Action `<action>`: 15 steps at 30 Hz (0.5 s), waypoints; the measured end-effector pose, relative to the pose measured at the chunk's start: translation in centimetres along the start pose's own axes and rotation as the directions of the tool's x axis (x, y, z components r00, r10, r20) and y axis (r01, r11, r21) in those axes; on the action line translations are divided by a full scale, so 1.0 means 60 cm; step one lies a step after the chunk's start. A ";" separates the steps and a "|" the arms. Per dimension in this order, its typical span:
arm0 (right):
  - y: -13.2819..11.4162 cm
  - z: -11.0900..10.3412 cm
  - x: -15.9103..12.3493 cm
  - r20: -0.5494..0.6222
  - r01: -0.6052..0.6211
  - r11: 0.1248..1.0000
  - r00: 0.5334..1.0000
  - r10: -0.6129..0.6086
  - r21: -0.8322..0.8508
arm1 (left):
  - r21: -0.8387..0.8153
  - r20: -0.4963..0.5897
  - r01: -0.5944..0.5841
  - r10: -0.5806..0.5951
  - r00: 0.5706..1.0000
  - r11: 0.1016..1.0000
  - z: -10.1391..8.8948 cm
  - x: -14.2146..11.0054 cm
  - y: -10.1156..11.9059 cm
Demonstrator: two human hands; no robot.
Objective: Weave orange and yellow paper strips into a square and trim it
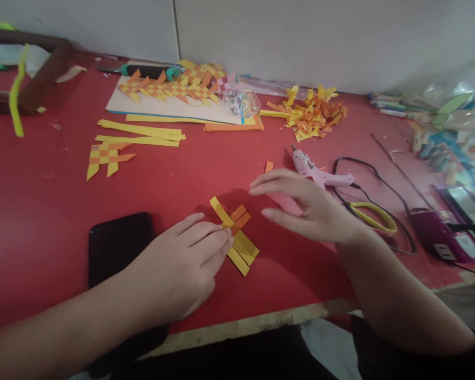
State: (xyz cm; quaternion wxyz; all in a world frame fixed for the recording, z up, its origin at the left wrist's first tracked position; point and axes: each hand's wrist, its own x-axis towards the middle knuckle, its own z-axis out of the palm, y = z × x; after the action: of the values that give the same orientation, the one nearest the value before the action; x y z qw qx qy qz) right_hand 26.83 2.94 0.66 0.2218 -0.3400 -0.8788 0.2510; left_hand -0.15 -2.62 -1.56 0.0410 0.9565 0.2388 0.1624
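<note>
Yellow and orange paper strips [245, 245] lie crossed and partly woven on the red table. My left hand [190, 258] pinches and presses them near their crossing, its fingertips hiding that spot. Over the table to the right hovers my right hand [301, 203], thumb and fingers apart, nothing between them. Just beyond it a pink glue gun [320, 173] lies with its nozzle facing away, partly covered by the hand. A small orange paper piece [268, 167] rests by the right fingertips. To the left sits a finished-looking woven paper fish [105, 157] in yellow and orange.
Loose yellow strips [142, 133] lie behind the fish. Further back are several woven pieces [170, 89] on paper sheets and a pile of paper scraps [314, 113]. A black phone [119, 243] is under my left forearm. Black cable [380, 174] loops right, near a purple socket box [439, 235].
</note>
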 end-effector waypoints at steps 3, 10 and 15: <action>0.037 -0.059 -0.037 -0.203 -0.284 0.922 0.951 0.234 -0.265 | -0.008 0.022 0.010 -0.010 1.000 1.000 0.003 -0.002 0.001; 0.138 -0.107 -0.100 -0.181 -0.536 0.691 0.835 0.520 -0.485 | 0.014 0.034 -0.003 0.003 0.999 1.000 0.008 -0.008 0.003; 0.115 -0.096 -0.083 -0.253 -0.602 0.610 0.787 0.563 -0.515 | 0.013 0.027 0.005 -0.006 1.000 1.000 0.007 -0.007 0.002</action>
State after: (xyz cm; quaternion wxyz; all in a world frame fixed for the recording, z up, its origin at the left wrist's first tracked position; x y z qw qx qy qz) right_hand 36.76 5.50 -0.04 0.0446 -0.6649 -0.7453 0.0230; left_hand -0.32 -2.96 -2.04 0.0385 0.9582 0.2419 0.1477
